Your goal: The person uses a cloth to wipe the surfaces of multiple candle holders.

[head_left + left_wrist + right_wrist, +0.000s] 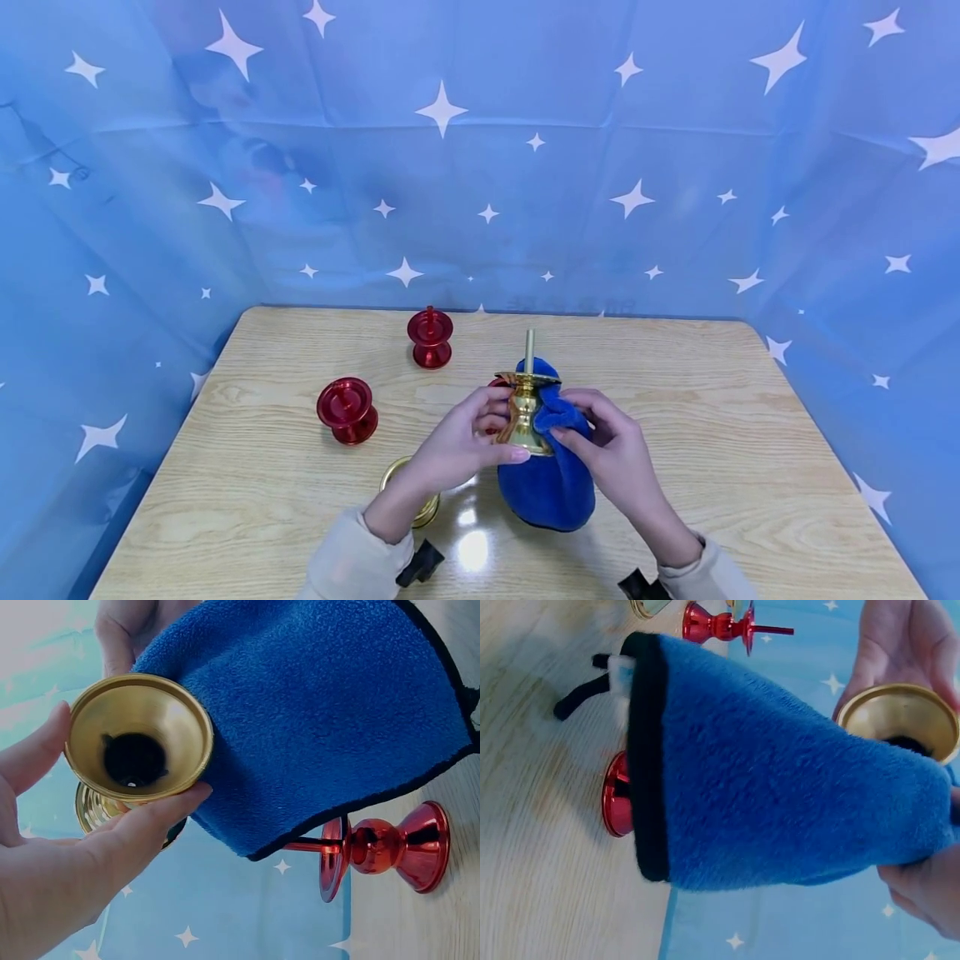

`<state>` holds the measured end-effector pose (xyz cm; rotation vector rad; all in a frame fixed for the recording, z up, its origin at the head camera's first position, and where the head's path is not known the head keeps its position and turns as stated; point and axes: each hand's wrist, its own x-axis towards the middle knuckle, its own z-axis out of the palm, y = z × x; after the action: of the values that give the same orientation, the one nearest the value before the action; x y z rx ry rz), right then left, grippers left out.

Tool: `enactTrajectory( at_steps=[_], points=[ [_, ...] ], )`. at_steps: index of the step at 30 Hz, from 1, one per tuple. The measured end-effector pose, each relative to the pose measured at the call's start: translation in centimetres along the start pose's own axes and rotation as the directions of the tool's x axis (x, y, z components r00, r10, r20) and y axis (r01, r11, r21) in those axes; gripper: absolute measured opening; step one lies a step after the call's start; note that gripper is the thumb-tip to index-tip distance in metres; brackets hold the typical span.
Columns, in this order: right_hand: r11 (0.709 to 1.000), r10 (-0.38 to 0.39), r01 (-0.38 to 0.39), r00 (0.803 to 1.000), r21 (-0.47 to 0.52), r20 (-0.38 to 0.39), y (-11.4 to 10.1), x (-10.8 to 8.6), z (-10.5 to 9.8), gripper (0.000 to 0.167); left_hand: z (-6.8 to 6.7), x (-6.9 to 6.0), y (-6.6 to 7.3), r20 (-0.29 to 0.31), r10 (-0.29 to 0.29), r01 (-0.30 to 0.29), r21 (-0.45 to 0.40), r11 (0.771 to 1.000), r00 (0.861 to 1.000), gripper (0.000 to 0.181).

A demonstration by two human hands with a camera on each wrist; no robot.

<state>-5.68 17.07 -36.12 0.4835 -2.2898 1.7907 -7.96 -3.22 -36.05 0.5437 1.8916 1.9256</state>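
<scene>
A shiny gold candlestick point(522, 408) with a drip plate and an upright spike is gripped by my left hand point(457, 442), its fingers and thumb around the flared base. In the left wrist view the hollow underside of the base point(180, 742) faces the camera. Beside it, my right hand point(621, 458) pinches a blue plush cloth point(551, 492) with a dark edge. The cloth lies against the candlestick's right side and hangs down below it. In the right wrist view the cloth point(780, 772) partly covers the gold base point(892, 709).
Two red candlesticks stand on the wooden table, one at left point(347, 408) and one at the back point(431, 337). Another red candlestick point(375, 844) is mostly hidden behind the hands in the head view. Under my left wrist sits a gold piece point(427, 510). A starry blue curtain surrounds the table.
</scene>
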Motion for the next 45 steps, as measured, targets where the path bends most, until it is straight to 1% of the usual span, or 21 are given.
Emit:
enactTrajectory(
  at_steps=[2,5,7,9,11,12,15,17,18,20,22,26,28,30,31,33,36,38,40,42,45],
  points=[
    [1.000,0.008,-0.008,1.000,-0.009,-0.010,0.0,0.0,0.1,0.028,0.2,0.0,-0.1,-0.015,0.002,-0.002,0.031,1.000,1.000,0.060],
    [0.999,0.008,-0.009,1.000,-0.044,-0.028,-0.1,0.0,0.3,0.028,0.6,0.0,-0.2,-0.046,0.005,0.001,0.140,0.990,0.999,0.061],
    [0.995,-0.003,-0.001,0.999,-0.097,-0.039,-0.2,0.0,0.5,0.029,0.9,0.1,-0.4,-0.065,0.009,0.007,0.239,0.971,0.998,0.062],
    [0.985,-0.020,0.011,0.999,-0.171,-0.049,-0.4,0.0,0.7,0.030,1.1,0.1,-0.5,-0.073,0.013,0.013,0.333,0.943,0.997,0.063],
    [0.970,-0.039,0.025,0.998,-0.240,-0.053,-0.6,0.0,0.8,0.031,1.3,0.2,-0.7,-0.074,0.014,0.016,0.389,0.921,0.997,0.063],
    [0.965,-0.047,0.032,0.998,-0.261,-0.051,-0.6,0.0,0.8,0.031,1.3,0.2,-0.7,-0.070,0.015,0.014,0.389,0.921,0.997,0.063],
    [0.968,-0.043,0.033,0.998,-0.250,-0.036,-0.6,0.0,0.6,0.031,1.0,0.2,-0.9,-0.031,0.006,0.003,0.273,0.962,1.000,0.060],
    [0.983,-0.027,0.022,0.999,-0.182,-0.022,-0.5,0.0,0.2,0.030,0.6,0.0,-0.9,0.009,0.008,-0.009,0.140,0.990,1.000,0.060],
    [0.990,-0.018,0.016,1.000,-0.137,-0.016,-0.4,0.0,0.0,0.030,0.4,0.0,-0.8,0.034,0.013,-0.015,0.071,0.997,0.999,0.060],
    [0.999,-0.004,0.004,1.000,-0.043,-0.009,-0.4,0.0,-0.4,0.029,0.0,-0.2,-0.5,0.093,0.036,-0.033,-0.034,0.999,0.995,0.062],
    [0.999,-0.005,0.005,1.000,0.038,-0.001,-0.3,0.0,-0.7,0.029,-0.4,-0.4,-0.2,0.147,0.069,-0.054,-0.104,0.993,0.987,0.064],
    [0.993,-0.033,0.032,0.999,0.110,0.000,-0.1,-0.1,-0.9,0.029,-0.5,-0.6,0.2,0.203,0.102,-0.077,-0.128,0.989,0.974,0.066],
    [0.993,-0.063,0.064,0.998,0.103,-0.010,-0.1,-0.1,-0.7,0.030,-0.2,-0.6,0.3,0.172,0.079,-0.069,-0.062,0.996,0.982,0.068],
    [0.992,-0.096,0.097,0.995,0.082,-0.023,-0.1,-0.2,-0.5,0.030,0.2,-0.6,0.3,0.114,0.054,-0.061,0.054,0.997,0.992,0.071],
    [0.992,-0.107,0.108,0.994,0.066,-0.022,-0.1,-0.2,-0.3,0.030,0.4,-0.6,0.3,0.082,0.051,-0.060,0.123,0.991,0.995,0.073],
    [0.993,-0.118,0.119,0.992,0.016,-0.034,-0.1,-0.3,-0.1,0.031,0.7,-0.6,0.3,0.014,0.049,-0.051,0.278,0.959,0.999,0.077],
    [0.985,-0.145,0.139,0.988,-0.103,-0.049,-0.3,-0.3,0.3,0.033,1.0,-0.5,0.3,-0.044,0.075,-0.048,0.445,0.894,0.996,0.078],
    [0.967,-0.176,0.162,0.983,-0.199,-0.058,-0.4,-0.4,0.6,0.034,1.1,-0.4,0.2,-0.057,0.089,-0.048,0.504,0.863,0.994,0.077],
    [0.944,-0.211,0.190,0.976,-0.268,-0.052,-0.4,-0.4,0.7,0.035,1.1,-0.3,0.2,-0.062,0.094,-0.048,0.522,0.852,0.994,0.076],
    [0.939,-0.215,0.194,0.976,-0.284,-0.044,-0.5,-0.4,0.7,0.035,1.0,-0.2,0.0,-0.048,0.087,-0.053,0.479,0.876,0.995,0.074],
    [0.972,-0.161,0.152,0.986,-0.177,-0.036,-0.4,-0.3,0.3,0.033,0.5,-0.3,0.0,-0.011,0.045,-0.039,0.320,0.947,0.999,0.072]
  ],
)
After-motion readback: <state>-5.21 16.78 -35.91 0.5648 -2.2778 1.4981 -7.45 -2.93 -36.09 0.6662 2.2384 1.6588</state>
